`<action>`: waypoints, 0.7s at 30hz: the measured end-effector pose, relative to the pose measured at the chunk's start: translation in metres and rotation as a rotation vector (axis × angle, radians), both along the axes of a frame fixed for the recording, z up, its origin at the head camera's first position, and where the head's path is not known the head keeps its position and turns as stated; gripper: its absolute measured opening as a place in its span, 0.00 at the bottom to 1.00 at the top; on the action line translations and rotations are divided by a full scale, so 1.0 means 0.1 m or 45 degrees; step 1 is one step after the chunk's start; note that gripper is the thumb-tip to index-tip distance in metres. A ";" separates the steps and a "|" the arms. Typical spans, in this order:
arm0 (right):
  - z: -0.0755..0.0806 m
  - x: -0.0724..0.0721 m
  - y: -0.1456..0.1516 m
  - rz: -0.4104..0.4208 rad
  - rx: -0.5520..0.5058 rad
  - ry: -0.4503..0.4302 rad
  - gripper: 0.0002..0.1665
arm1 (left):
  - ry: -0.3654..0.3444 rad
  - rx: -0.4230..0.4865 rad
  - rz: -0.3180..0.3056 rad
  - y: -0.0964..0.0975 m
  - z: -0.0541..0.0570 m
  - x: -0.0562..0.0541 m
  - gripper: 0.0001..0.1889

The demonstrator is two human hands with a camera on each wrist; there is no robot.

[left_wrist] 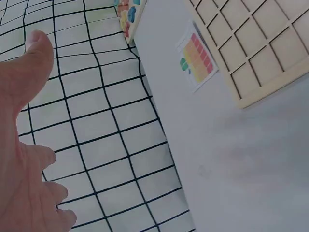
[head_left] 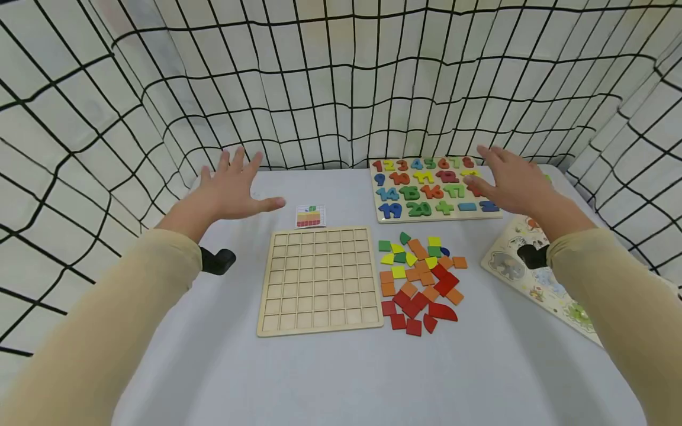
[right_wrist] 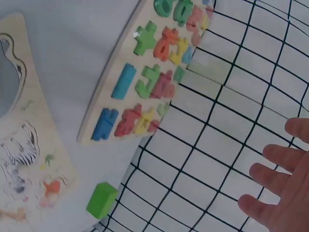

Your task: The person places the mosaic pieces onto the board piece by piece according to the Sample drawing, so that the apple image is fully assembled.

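Note:
Both hands are raised over the table with nothing in them. My left hand (head_left: 229,186) has its fingers spread, above the far left of the table; the small pattern card (head_left: 310,216) lies closest to it. Fingers apart, my right hand (head_left: 511,177) overlaps the right edge of the number puzzle board (head_left: 439,219) in the head view. A wooden grid tray (head_left: 319,281) with square compartments lies in the middle. Beside it on the right are scattered several flat tiles (head_left: 421,278) in red, orange, yellow, green and blue, some square, some curved.
An animal puzzle board (head_left: 511,269) lies at the right, partly behind the right forearm. A green block (right_wrist: 102,200) stands near the table's far right edge. Black grid netting (head_left: 351,89) over white panels closes off the back and sides.

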State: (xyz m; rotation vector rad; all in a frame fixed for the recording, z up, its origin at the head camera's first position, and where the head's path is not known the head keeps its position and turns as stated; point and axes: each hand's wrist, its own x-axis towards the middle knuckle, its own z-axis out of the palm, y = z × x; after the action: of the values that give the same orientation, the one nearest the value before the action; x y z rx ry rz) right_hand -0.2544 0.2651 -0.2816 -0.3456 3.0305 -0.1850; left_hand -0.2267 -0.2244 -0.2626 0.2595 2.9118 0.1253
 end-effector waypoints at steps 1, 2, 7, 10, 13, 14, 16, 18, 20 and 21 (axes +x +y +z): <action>-0.06 0.01 -0.04 0.022 -0.011 -0.028 0.51 | -0.013 0.015 -0.007 -0.03 -0.07 0.02 0.59; -0.14 0.02 -0.09 0.044 -0.025 -0.057 0.49 | -0.030 0.035 -0.016 -0.05 -0.15 0.04 0.59; -0.59 0.11 -0.31 0.149 -0.079 -0.216 0.32 | -0.145 0.197 -0.037 -0.17 -0.63 0.25 0.57; -0.84 0.17 -0.37 0.180 -0.102 -0.293 0.19 | -0.224 0.316 -0.045 -0.24 -0.91 0.40 0.57; -1.01 0.18 -0.39 0.146 -0.117 -0.348 0.13 | -0.275 0.386 -0.044 -0.31 -1.11 0.53 0.58; -1.04 0.18 -0.39 0.132 -0.122 -0.357 0.13 | -0.282 0.403 -0.042 -0.33 -1.16 0.57 0.58; -1.10 0.18 -0.39 0.100 -0.145 -0.371 0.14 | -0.291 0.422 -0.036 -0.35 -1.23 0.62 0.58; -1.13 0.17 -0.36 0.080 -0.166 -0.381 0.15 | -0.290 0.453 -0.044 -0.37 -1.28 0.64 0.59; -1.14 0.17 -0.33 0.067 -0.201 -0.385 0.15 | -0.289 0.470 -0.059 -0.36 -1.32 0.65 0.60; -1.15 0.17 -0.31 0.063 -0.215 -0.387 0.15 | -0.289 0.474 -0.070 -0.36 -1.34 0.65 0.60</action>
State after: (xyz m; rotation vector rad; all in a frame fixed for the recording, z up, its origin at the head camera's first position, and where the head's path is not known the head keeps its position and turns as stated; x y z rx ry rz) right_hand -0.2378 0.2345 -0.3962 -0.3665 2.7105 -0.4480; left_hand -0.1619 -0.2601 -0.3965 0.3584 2.6349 0.6462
